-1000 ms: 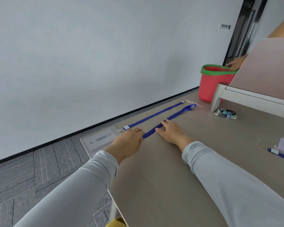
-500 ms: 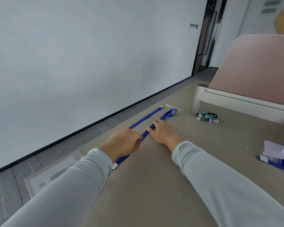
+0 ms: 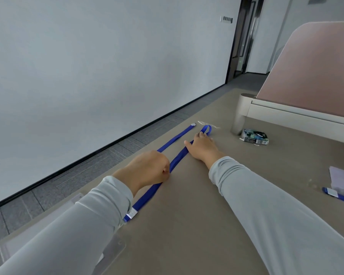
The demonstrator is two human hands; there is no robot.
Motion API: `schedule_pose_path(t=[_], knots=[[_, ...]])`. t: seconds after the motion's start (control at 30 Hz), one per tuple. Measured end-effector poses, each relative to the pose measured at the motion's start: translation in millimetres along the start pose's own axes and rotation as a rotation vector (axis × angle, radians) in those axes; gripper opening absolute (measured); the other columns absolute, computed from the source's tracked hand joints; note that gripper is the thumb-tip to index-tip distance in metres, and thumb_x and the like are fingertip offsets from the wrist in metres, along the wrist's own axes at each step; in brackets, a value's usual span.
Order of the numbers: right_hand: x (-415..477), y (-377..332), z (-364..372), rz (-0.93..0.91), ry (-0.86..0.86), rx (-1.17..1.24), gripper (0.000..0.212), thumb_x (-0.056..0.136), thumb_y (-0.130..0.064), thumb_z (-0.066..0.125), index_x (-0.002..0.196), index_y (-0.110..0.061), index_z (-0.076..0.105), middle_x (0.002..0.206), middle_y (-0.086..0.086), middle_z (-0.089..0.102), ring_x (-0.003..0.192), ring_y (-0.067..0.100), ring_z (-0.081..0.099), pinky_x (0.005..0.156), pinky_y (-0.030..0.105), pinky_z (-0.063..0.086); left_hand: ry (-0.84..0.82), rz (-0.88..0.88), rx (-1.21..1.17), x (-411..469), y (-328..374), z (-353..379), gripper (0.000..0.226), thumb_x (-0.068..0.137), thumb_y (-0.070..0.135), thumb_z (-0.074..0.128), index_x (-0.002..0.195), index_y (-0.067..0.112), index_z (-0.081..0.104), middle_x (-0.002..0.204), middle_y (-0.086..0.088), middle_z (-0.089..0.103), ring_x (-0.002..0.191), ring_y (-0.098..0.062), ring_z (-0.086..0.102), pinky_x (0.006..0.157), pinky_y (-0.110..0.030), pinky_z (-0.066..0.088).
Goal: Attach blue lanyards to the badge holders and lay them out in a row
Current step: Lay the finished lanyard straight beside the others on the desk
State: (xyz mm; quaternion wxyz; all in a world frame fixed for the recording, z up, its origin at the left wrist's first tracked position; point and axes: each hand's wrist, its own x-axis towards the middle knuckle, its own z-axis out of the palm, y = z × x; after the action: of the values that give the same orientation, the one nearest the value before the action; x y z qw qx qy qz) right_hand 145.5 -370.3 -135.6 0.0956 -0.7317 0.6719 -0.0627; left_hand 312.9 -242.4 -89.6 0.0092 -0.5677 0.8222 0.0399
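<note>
A blue lanyard (image 3: 179,155) lies stretched along the grey table (image 3: 187,225), with its loop at the far end and its white clip end (image 3: 131,213) near me. My left hand (image 3: 147,171) has curled fingers and pinches the strap at mid-length. My right hand (image 3: 202,147) lies flat, its fingers pressing the strap just short of the loop (image 3: 207,129). A clear badge holder (image 3: 111,249) lies at the clip end, mostly hidden under my left sleeve. A second blue lanyard (image 3: 177,136) runs parallel along the table's left edge.
A small printed box (image 3: 255,136) and a clear wrapper (image 3: 208,124) lie beyond the loop. A pink divider panel (image 3: 316,66) on a pale frame stands at the back right. Another blue lanyard (image 3: 338,196) and white sheets (image 3: 342,177) sit at the right edge.
My right hand has slid along the strap toward its loop, so my hands are further apart and the strap lies straighter. The view has swung right; the red bucket is out of sight.
</note>
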Motion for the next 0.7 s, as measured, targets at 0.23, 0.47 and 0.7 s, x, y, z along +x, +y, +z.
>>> schedule_pose_path(t=[0.23,0.47,0.7], knots=[[9.6,3.2,-5.9,-0.061,-0.003,0.039,0.049,0.099,-0.033,0.027,0.136,-0.001,0.036,0.147,0.015,0.032,0.135,0.028,0.032,0.11,0.04,0.027,0.035,0.018,-0.007,-3.9,2.1,0.5,0.023,0.091,0.023,0.046,0.098,0.014,0.066,0.096,0.001,0.066,0.089,-0.016,0.058,0.082,-0.03,0.05],[10.4,9.6,-0.9,0.011,0.267,-0.013,0.04,0.096,-0.033,0.037,0.125,-0.009,0.053,0.138,0.013,0.039,0.124,0.03,0.038,0.102,0.039,0.035,0.048,0.012,-0.041,-4.0,-1.3,3.6,0.021,0.09,0.023,0.049,0.103,0.017,0.065,0.101,0.002,0.065,0.092,-0.016,0.058,0.083,-0.03,0.05],[3.2,11.3,-5.3,-0.03,0.329,0.15,0.03,0.096,-0.014,0.035,0.119,-0.004,0.051,0.129,0.015,0.046,0.118,0.029,0.043,0.096,0.036,0.038,0.064,-0.009,-0.032,-8.2,-0.5,3.4,0.022,0.09,0.024,0.048,0.107,0.021,0.062,0.101,0.001,0.063,0.092,-0.018,0.057,0.081,-0.034,0.051]])
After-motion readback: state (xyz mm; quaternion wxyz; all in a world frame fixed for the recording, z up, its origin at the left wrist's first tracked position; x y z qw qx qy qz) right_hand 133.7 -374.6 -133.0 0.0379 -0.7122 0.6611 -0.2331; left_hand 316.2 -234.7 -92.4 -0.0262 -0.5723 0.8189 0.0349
